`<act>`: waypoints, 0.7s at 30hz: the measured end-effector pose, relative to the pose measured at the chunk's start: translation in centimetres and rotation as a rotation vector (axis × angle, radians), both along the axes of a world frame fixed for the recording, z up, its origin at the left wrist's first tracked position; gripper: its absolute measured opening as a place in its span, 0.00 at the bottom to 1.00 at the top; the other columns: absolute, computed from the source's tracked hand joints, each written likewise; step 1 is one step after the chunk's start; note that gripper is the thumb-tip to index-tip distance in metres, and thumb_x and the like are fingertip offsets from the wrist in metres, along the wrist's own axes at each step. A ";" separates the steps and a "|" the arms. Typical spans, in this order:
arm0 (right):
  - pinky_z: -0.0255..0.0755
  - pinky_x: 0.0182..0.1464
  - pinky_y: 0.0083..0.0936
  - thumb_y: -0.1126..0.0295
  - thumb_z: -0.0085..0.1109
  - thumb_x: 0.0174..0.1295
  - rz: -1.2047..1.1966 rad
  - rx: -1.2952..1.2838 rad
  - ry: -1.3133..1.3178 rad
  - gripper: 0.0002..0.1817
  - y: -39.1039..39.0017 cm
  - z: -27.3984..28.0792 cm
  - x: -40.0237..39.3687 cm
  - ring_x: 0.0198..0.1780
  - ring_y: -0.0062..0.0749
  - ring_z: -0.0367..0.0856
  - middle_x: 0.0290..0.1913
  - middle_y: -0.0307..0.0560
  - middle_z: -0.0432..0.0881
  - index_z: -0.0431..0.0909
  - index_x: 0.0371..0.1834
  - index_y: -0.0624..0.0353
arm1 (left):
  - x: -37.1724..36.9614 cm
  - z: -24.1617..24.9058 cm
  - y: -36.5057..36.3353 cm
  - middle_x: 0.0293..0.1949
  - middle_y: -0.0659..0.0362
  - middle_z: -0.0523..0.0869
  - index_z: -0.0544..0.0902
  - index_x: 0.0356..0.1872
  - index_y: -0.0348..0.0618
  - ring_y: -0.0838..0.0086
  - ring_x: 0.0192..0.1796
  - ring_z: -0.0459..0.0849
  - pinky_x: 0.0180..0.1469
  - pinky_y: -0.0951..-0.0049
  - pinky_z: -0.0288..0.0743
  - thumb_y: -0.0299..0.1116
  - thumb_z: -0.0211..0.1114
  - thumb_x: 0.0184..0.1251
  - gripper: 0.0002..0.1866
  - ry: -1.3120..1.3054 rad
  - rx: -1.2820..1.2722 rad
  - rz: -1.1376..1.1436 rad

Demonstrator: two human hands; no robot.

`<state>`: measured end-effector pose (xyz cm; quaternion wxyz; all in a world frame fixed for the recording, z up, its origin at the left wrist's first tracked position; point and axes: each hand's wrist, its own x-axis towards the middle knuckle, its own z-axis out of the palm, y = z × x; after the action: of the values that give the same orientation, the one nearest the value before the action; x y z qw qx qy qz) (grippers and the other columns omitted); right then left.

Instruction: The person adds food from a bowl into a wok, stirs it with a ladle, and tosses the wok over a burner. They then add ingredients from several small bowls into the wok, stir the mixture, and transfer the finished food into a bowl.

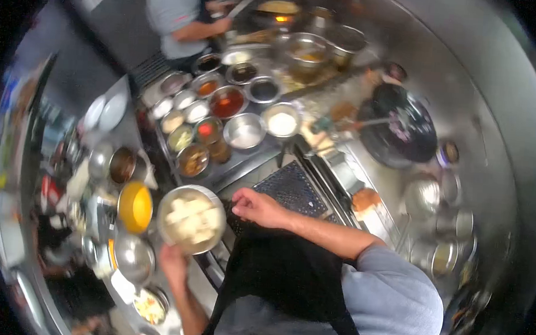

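A metal bowl of pale, chunky cubes, which look like tofu, is in front of me on the left. My left hand grips the bowl's near rim, and the bowl hides some of its fingers. Just right of the bowl, apart from its rim, is my right hand. Its fingers are curled closed and I see nothing in them. Below that hand lies a dark perforated mat or grate.
Metal containers of sauces and ingredients, including a red sauce, stand ahead. A black wok with a ladle sits right. A yellow bowl and a plate of chopped food are left. Another person works at a far wok.
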<state>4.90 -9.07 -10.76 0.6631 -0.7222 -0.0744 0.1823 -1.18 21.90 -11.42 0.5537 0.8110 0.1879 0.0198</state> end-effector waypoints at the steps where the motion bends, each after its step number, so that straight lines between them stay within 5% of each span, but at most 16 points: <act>1: 0.75 0.45 0.33 0.63 0.60 0.65 -0.064 0.012 -0.001 0.14 -2.9 -0.7 -0.8 0.39 0.34 0.82 0.38 0.48 0.83 0.75 0.48 0.61 | 1.9 -0.5 -5.8 0.26 0.63 0.81 0.82 0.40 0.36 0.80 0.25 0.76 0.26 0.75 0.69 0.32 0.58 0.67 0.10 -0.147 0.017 -0.146; 2: 0.75 0.45 0.32 0.67 0.59 0.64 -0.294 -0.064 -0.104 0.13 -5.8 -1.9 -1.6 0.40 0.33 0.82 0.38 0.48 0.83 0.75 0.47 0.62 | 3.7 2.1 -11.6 0.24 0.64 0.80 0.82 0.39 0.35 0.82 0.21 0.73 0.22 0.77 0.65 0.31 0.58 0.67 0.10 0.057 -0.049 -0.238; 3: 0.75 0.45 0.31 0.72 0.57 0.63 -0.514 -0.146 -0.205 0.12 -8.8 -2.7 -2.3 0.40 0.32 0.81 0.38 0.47 0.83 0.74 0.47 0.64 | 5.3 2.7 -15.9 0.24 0.64 0.79 0.81 0.41 0.35 0.82 0.21 0.72 0.23 0.77 0.65 0.31 0.57 0.68 0.10 -0.023 0.068 -0.463; 4: 0.76 0.46 0.29 0.74 0.56 0.61 -0.665 -0.012 -0.215 0.12 -12.1 -2.9 -3.5 0.41 0.30 0.81 0.40 0.46 0.83 0.75 0.48 0.64 | 6.9 1.1 -19.8 0.24 0.64 0.79 0.81 0.41 0.36 0.82 0.22 0.72 0.24 0.77 0.65 0.30 0.56 0.69 0.09 -0.129 0.046 -0.591; 5: 0.76 0.46 0.28 0.77 0.54 0.60 -0.804 0.119 -0.233 0.13 -15.8 -3.0 -5.1 0.42 0.29 0.80 0.41 0.45 0.83 0.75 0.48 0.65 | 8.2 2.0 -23.8 0.23 0.65 0.78 0.81 0.42 0.38 0.82 0.24 0.72 0.25 0.77 0.66 0.32 0.56 0.70 0.09 0.112 -0.040 -0.704; 8: 0.74 0.49 0.25 0.80 0.52 0.55 -1.231 0.041 -0.122 0.18 -25.4 -0.3 -11.5 0.47 0.27 0.78 0.45 0.43 0.81 0.75 0.51 0.65 | 11.6 2.5 -36.0 0.23 0.64 0.77 0.82 0.46 0.39 0.81 0.25 0.73 0.28 0.76 0.67 0.42 0.56 0.74 0.16 0.159 -0.135 -1.081; 11: 0.74 0.49 0.25 0.81 0.52 0.54 -1.508 -0.025 -0.256 0.18 -34.0 -0.9 -17.9 0.43 0.27 0.79 0.44 0.45 0.82 0.75 0.50 0.66 | 14.8 2.8 -49.5 0.39 0.51 0.87 0.82 0.49 0.36 0.66 0.43 0.85 0.48 0.68 0.76 0.43 0.57 0.73 0.19 -0.224 -0.043 -1.214; 13: 0.74 0.49 0.25 0.82 0.51 0.54 -1.666 -0.036 -0.200 0.16 -37.5 -0.7 -20.4 0.43 0.27 0.80 0.43 0.45 0.82 0.75 0.48 0.67 | 16.7 1.9 -57.8 0.51 0.47 0.84 0.79 0.57 0.37 0.60 0.54 0.83 0.59 0.65 0.73 0.43 0.61 0.70 0.23 -0.243 -0.159 -1.331; 14: 0.74 0.49 0.25 0.82 0.51 0.54 -1.696 -0.044 -0.193 0.16 -38.2 -0.7 -20.7 0.43 0.27 0.80 0.43 0.45 0.82 0.75 0.48 0.67 | 16.3 4.2 -60.2 0.56 0.47 0.82 0.77 0.60 0.37 0.57 0.59 0.81 0.63 0.65 0.71 0.43 0.63 0.69 0.25 -0.682 0.173 -1.278; 17: 0.73 0.47 0.23 0.85 0.49 0.54 -1.834 -0.115 -0.360 0.15 -40.8 -1.4 -21.9 0.42 0.25 0.78 0.42 0.44 0.81 0.75 0.45 0.66 | 16.5 6.2 -65.3 0.53 0.50 0.82 0.81 0.54 0.39 0.53 0.60 0.76 0.61 0.60 0.72 0.37 0.65 0.64 0.20 -0.771 -0.005 -1.233; 18: 0.70 0.41 0.20 0.84 0.51 0.51 -1.883 -0.148 -0.389 0.11 -41.4 -1.6 -21.6 0.37 0.21 0.75 0.35 0.38 0.79 0.74 0.38 0.63 | 14.8 6.9 -66.1 0.53 0.50 0.82 0.81 0.54 0.39 0.53 0.60 0.76 0.61 0.60 0.72 0.37 0.65 0.64 0.20 -0.759 -0.026 -1.281; 21: 0.66 0.35 0.18 0.84 0.51 0.52 -1.889 0.042 -0.389 0.06 -40.9 0.6 -18.8 0.31 0.17 0.69 0.29 0.35 0.74 0.71 0.30 0.60 | 10.6 7.8 -63.7 0.44 0.58 0.83 0.84 0.48 0.46 0.63 0.48 0.79 0.48 0.61 0.73 0.36 0.68 0.57 0.17 -1.232 0.346 -1.687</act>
<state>-13.93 -50.00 -10.18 0.5251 -0.4898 0.4257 -0.5507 9.43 -41.78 -3.67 0.2648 0.5967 -0.7549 0.0631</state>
